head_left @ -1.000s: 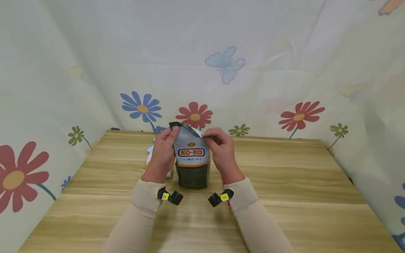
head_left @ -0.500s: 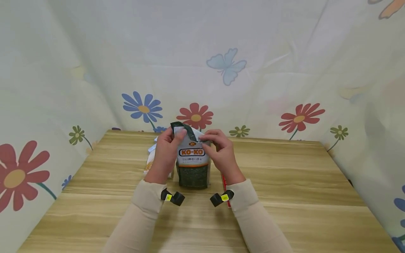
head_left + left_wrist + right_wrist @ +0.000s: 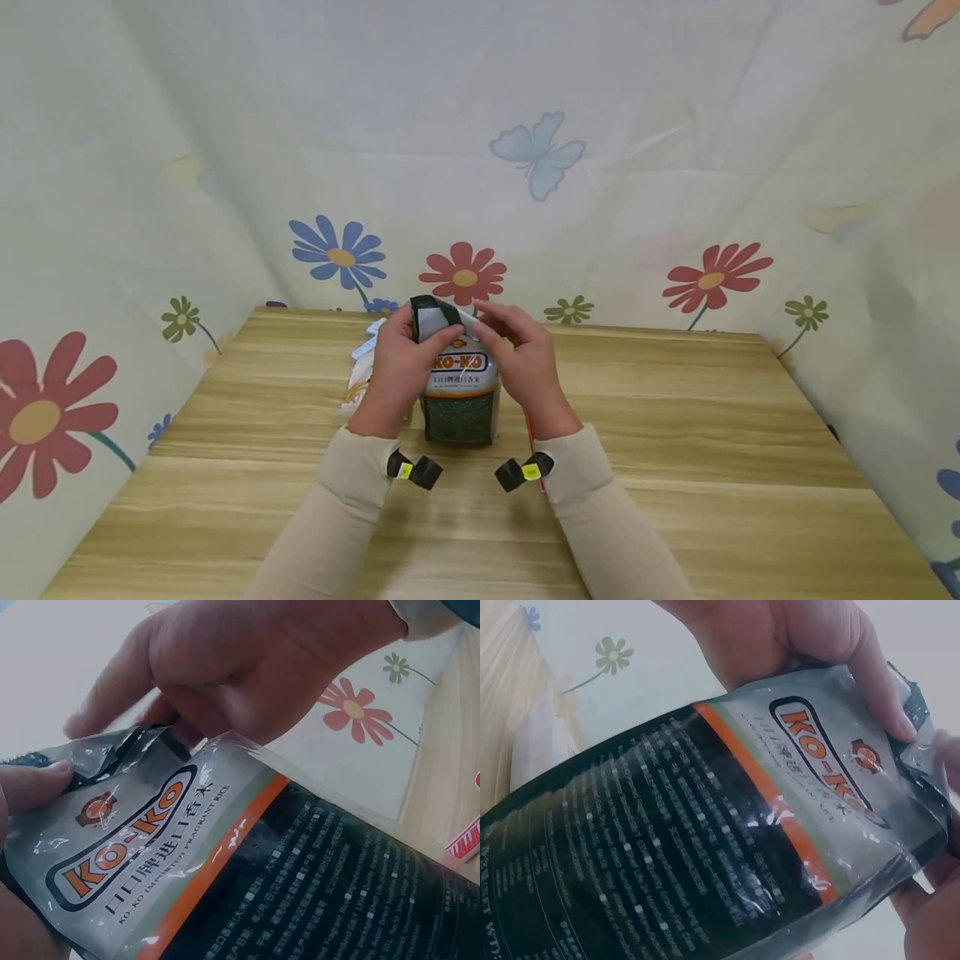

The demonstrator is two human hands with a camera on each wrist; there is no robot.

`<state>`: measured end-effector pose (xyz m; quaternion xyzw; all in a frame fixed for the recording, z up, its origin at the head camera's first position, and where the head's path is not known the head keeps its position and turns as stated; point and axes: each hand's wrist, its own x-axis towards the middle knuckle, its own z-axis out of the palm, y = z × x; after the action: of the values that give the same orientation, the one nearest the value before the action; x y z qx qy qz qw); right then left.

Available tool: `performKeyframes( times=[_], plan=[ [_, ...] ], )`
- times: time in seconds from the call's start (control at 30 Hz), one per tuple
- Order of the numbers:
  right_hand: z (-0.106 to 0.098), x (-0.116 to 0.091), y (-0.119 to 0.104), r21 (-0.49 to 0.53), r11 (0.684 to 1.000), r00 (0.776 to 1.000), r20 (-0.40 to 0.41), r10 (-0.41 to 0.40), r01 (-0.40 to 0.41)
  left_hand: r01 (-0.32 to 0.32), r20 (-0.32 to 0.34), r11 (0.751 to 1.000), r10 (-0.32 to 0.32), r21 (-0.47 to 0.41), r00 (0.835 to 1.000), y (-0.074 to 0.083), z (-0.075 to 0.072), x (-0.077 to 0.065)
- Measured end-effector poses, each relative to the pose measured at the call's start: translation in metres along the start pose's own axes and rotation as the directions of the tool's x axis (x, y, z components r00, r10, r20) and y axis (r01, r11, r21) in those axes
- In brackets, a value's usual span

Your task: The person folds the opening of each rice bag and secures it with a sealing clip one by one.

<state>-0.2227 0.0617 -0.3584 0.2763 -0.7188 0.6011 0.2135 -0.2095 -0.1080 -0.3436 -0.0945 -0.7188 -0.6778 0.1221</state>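
Observation:
A grey and dark green rice bag [image 3: 459, 418] with KO-KO lettering stands upright on the wooden table, its top edge folded down at a slant. My left hand [image 3: 397, 362] grips its upper left, thumb across the front by the fold. At the upper right, my right hand [image 3: 527, 358] pinches the fold between thumb and fingers. In the left wrist view, the left thumb [image 3: 37, 784] presses the silvery flap. From the right wrist, the bag's printed front [image 3: 832, 761] appears close up, with the right hand [image 3: 937, 922] partly cut off at the edge.
A white packet [image 3: 358, 385] with a blue-and-white piece lies behind my left hand, partly hidden. Under my right wrist, a thin red object [image 3: 534, 429] shows only its edge. A flower-printed cloth [image 3: 630, 208] hangs behind the wooden table [image 3: 697, 433].
The left hand has shifted slightly right, its thumb sliding further across the bag's front. The top flap has folded lower, and the right thumb has risen toward the fold.

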Motion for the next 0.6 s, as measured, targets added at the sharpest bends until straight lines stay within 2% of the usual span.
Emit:
performKeyframes(
  times=[0.1,0.2,0.4,0.6],
  plan=[
    [0.001,0.0,-0.004,-0.025,0.999,1.0,0.003,0.021,-0.021,-0.013,0.016,1.0,0.013,-0.005,1.0,-0.001,-0.001,0.0],
    [0.001,0.0,-0.006,-0.034,0.999,1.0,0.009,0.007,-0.007,-0.025,0.016,0.999,0.025,-0.025,1.0,0.0,-0.002,0.0],
    [0.001,-0.001,-0.008,-0.032,0.999,1.0,0.022,-0.01,0.011,-0.096,-0.05,0.995,0.095,-0.032,0.994,0.006,-0.001,-0.003],
    [-0.005,0.001,-0.009,-0.069,0.997,0.998,0.054,0.027,-0.024,-0.101,-0.078,0.993,0.096,-0.058,0.992,0.009,0.0,-0.004]
  ],
)
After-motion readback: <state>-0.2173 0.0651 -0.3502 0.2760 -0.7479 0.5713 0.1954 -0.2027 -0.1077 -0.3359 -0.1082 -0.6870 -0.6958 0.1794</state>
